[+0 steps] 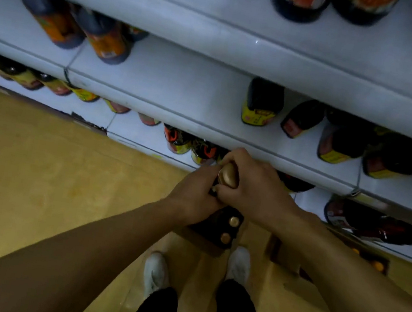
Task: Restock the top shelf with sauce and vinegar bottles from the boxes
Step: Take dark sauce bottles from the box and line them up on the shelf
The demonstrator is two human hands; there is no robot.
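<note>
Floor [33, 182]: smooth, yellow-tan, faintly scuffed, running up to the base of the shelving.
Shelving [183, 90]: white tiered shop shelves stepping back toward the top of the view, each board with a rounded pale front lip.
Shelf joints [67, 74]: thin seams where neighbouring boards meet, one on the left and another far right.
Light: dim and cool on the shelves, warmer on the floor; the edges look blurred.

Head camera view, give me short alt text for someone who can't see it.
Both hands, left and right, grip a gold-capped bottle above an open box of matching bottles on the floor, beside white shelves partly stocked with dark sauce bottles.
</note>
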